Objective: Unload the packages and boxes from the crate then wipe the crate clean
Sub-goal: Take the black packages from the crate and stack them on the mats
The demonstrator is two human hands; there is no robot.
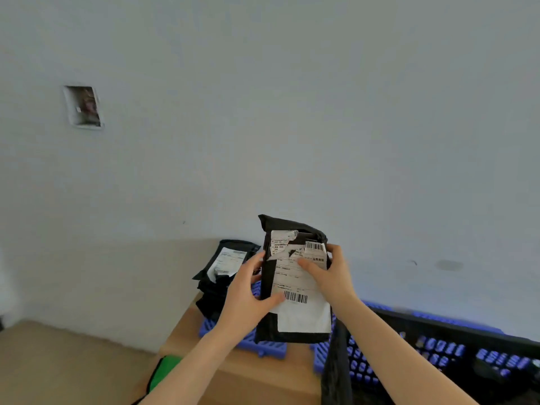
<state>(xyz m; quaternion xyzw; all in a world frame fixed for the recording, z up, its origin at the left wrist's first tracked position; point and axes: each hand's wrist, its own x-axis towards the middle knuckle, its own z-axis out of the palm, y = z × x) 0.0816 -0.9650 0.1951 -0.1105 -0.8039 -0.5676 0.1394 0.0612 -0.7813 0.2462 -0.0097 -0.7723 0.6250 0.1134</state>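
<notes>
- Gripping a black package (267, 287) from both sides, the person holds it upright in front of the wall (263, 112), above the near edge of the work surface.
- The left hand (242, 299) clasps the package's left edge: its thumb lies across the front, next to the lower barcode, and its fingers go behind the package, out of sight.
- The right hand (333, 276) clasps the right edge higher up, with the thumb pressed flat on the white shipping label (301, 314) and the fingers curled round the side.
- The label covers most of the package's front and is torn near its top.
- Just behind and left of the held package, a small pile of black packages (225, 267) lies outside the crate; the top one shows a white label.
- That pile rests on a blue slatted plastic piece (271, 347), which lies on a brown surface (257, 372).
- The black crate (438, 328) stands at lower right, beneath the right forearm. Its wall is pierced with rows of slots, and blue shows through them.
- What the crate holds cannot be made out: its inside is dark, blurred and partly cut off by the picture's edge.
- A green item (166, 366) sits at the brown surface's near left corner.
- A small rectangular recess (83, 106) is set in the wall at upper left.
</notes>
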